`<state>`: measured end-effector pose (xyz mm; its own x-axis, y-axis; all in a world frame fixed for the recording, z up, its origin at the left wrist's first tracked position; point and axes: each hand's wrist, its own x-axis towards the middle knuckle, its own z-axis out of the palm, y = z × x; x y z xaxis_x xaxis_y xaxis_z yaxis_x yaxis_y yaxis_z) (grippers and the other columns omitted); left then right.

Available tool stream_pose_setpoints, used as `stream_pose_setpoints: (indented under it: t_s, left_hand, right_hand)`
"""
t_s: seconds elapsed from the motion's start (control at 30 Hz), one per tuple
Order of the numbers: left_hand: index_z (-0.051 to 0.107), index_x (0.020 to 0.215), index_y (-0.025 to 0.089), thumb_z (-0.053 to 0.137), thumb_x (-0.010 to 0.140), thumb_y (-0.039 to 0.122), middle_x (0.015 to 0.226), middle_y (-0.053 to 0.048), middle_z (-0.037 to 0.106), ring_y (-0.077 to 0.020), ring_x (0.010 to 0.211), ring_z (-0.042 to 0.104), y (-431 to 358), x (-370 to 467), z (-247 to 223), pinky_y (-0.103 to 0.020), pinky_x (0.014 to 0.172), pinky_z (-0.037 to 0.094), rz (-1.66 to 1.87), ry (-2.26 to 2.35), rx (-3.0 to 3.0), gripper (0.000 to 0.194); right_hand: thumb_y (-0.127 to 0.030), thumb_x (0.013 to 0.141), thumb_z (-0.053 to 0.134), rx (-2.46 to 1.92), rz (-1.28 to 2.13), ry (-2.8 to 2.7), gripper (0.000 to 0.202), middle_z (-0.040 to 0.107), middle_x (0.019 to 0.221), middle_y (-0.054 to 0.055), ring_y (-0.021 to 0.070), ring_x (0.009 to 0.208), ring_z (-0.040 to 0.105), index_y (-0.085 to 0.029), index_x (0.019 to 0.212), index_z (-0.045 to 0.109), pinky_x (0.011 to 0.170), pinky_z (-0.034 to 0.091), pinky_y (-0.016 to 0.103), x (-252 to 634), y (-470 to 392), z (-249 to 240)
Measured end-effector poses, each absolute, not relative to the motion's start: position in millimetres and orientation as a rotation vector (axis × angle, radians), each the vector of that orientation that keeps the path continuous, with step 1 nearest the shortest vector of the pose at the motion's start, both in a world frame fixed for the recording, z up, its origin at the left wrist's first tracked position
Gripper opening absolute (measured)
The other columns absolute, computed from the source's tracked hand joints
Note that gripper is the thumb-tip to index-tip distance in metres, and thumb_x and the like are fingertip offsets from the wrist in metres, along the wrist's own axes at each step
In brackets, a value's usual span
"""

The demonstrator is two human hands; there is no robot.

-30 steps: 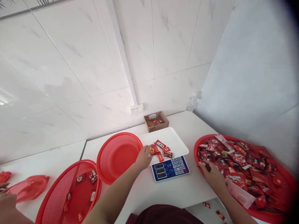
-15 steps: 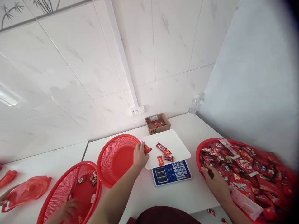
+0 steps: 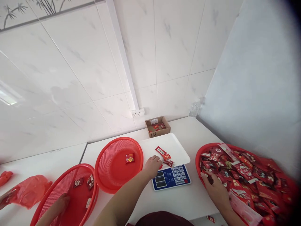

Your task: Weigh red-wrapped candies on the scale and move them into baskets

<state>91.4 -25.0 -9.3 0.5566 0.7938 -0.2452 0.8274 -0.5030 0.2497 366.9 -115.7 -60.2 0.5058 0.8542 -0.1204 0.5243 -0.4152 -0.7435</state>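
The left hand (image 3: 152,167) is at wrapped sweets (image 3: 161,150) on the white tray (image 3: 172,141); well apart, the right hand (image 3: 216,190) is at the right basket (image 3: 198,155). Neither hand's grip is clear.

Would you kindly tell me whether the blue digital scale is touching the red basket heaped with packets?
Apart: the head view shows white tabletop between the digital scale and the left rim of the heaped red basket.

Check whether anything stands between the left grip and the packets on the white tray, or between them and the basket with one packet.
Nothing visible separates the left grip from the packets; its fingers are at them. Between packets and basket stands the basket's raised rim, with the grip partly across.
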Motion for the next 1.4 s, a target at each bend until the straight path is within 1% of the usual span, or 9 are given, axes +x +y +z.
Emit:
stream_pose_setpoints:
  t_s: [0.17,0.23,0.33,0.5,0.63,0.77,0.93,1.13,1.4]
  left_hand:
    - [0.052,0.109,0.017,0.037,0.083,0.012,0.105,-0.011,0.059,-0.0239,0.101,0.052,-25,53,6,-0.039,0.09,0.039,-0.066,1.75,2.293,0.03]
    - [0.049,0.115,0.015,0.034,0.083,0.012,0.111,-0.014,0.057,-0.0262,0.108,0.05,-28,31,11,-0.043,0.093,0.036,-0.013,1.942,2.205,0.035]
    - [0.042,0.127,0.018,0.035,0.082,0.011,0.134,-0.013,0.046,-0.0268,0.129,0.033,-33,16,15,-0.046,0.107,0.023,0.106,2.087,2.136,0.046]
    - [0.034,0.139,0.023,0.043,0.086,0.033,0.152,-0.009,0.023,-0.0273,0.14,0.015,-26,66,6,-0.044,0.113,0.017,0.114,1.595,2.254,0.054]
    - [0.028,0.141,0.028,0.051,0.082,0.044,0.155,-0.008,0.01,-0.0321,0.141,0.008,-6,117,-10,-0.053,0.11,0.018,0.043,1.35,2.317,0.065]
    - [0.042,0.133,0.03,0.049,0.081,0.055,0.151,-0.009,0.024,-0.0361,0.138,0.015,14,135,-24,-0.059,0.107,0.017,-0.092,1.25,2.433,0.058]
    - [0.05,0.121,0.026,0.046,0.087,0.041,0.129,-0.013,0.047,-0.0323,0.124,0.035,19,139,-28,-0.051,0.096,0.034,-0.097,1.361,2.503,0.037]
    - [0.051,0.114,0.029,0.044,0.081,0.01,0.123,-0.005,0.046,-0.0199,0.104,0.049,25,126,-20,-0.03,0.079,0.046,-0.025,1.547,2.335,0.039]
    - [0.044,0.122,0.024,0.031,0.091,0.021,0.134,-0.008,0.039,-0.0171,0.107,0.054,7,51,10,-0.027,0.087,0.044,0.36,1.935,1.964,0.034]
  right_hand:
    - [-0.062,0.067,0.041,-2.094,0.618,-1.102,0.052,0.068,0.097,0.014,0.0302,0.092,0.061,-0.02,0.092,0.06,0.081,0.046,0.043,368,-115,-63]
    - [-0.062,0.066,0.042,-2.091,0.624,-1.1,0.053,0.068,0.097,0.014,0.0299,0.092,0.061,-0.02,0.092,0.06,0.081,0.046,0.042,368,-115,-65]
    - [-0.063,0.067,0.041,-2.095,0.613,-1.119,0.055,0.068,0.099,0.015,0.0305,0.092,0.061,-0.019,0.093,0.06,0.081,0.046,0.043,369,-114,-65]
    - [-0.065,0.067,0.04,-2.132,0.574,-1.134,0.057,0.068,0.095,0.016,0.0317,0.087,0.062,-0.019,0.093,0.061,0.077,0.047,0.044,370,-114,-65]
    - [-0.064,0.067,0.04,-2.145,0.62,-1.136,0.056,0.068,0.093,0.015,0.0309,0.085,0.062,-0.019,0.093,0.06,0.074,0.048,0.043,371,-116,-67]
    - [-0.064,0.066,0.042,-2.132,0.642,-1.117,0.053,0.068,0.095,0.014,0.031,0.086,0.063,-0.021,0.092,0.059,0.075,0.048,0.042,373,-116,-71]
    - [-0.065,0.065,0.044,-2.081,0.639,-1.101,0.053,0.069,0.096,0.015,0.0315,0.09,0.062,-0.021,0.09,0.059,0.078,0.047,0.043,373,-116,-72]
    - [-0.065,0.065,0.042,-2.109,0.682,-1.088,0.056,0.068,0.095,0.015,0.0313,0.091,0.062,-0.02,0.092,0.059,0.08,0.047,0.043,372,-115,-65]
    - [-0.064,0.066,0.043,-2.091,0.625,-1.13,0.052,0.069,0.093,0.014,0.0309,0.088,0.062,-0.021,0.09,0.061,0.075,0.047,0.042,373,-115,-68]
